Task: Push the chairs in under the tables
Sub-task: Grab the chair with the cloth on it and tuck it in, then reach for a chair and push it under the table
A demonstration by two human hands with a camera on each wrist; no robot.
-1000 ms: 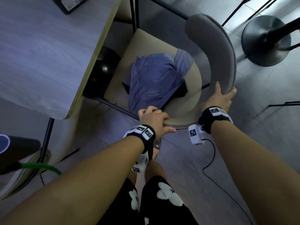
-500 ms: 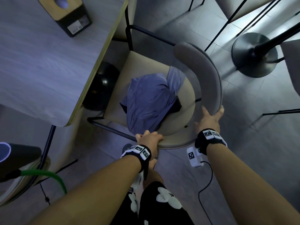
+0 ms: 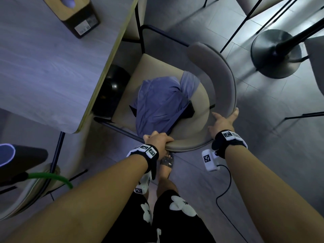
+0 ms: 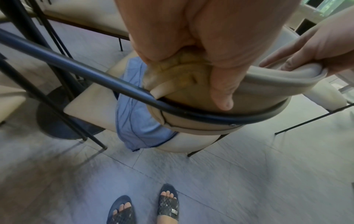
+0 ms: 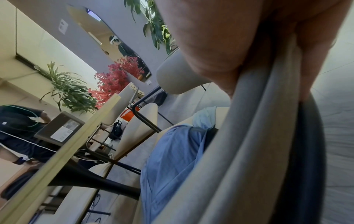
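A chair with a beige seat, a grey curved backrest and a black metal frame stands beside the light wooden table, its seat front at the table's edge. A crumpled blue cloth lies on the seat. My left hand grips the near end of the backrest, fingers curled over its top and thumb down the outside. My right hand clasps the backrest farther round, thumb inside and fingers outside; it also shows in the left wrist view. In the right wrist view the backrest is pinched between thumb and fingers.
A tissue box sits on the tabletop. The table's black pedestal stands just under its edge by the seat. Another table's round base is at the right, another chair at lower left. A cable trails over the floor by my sandalled feet.
The chair has slid left, closer to the table; the gap between its frame and the table's corner has shrunk. Both hands keep their hold on the backrest.
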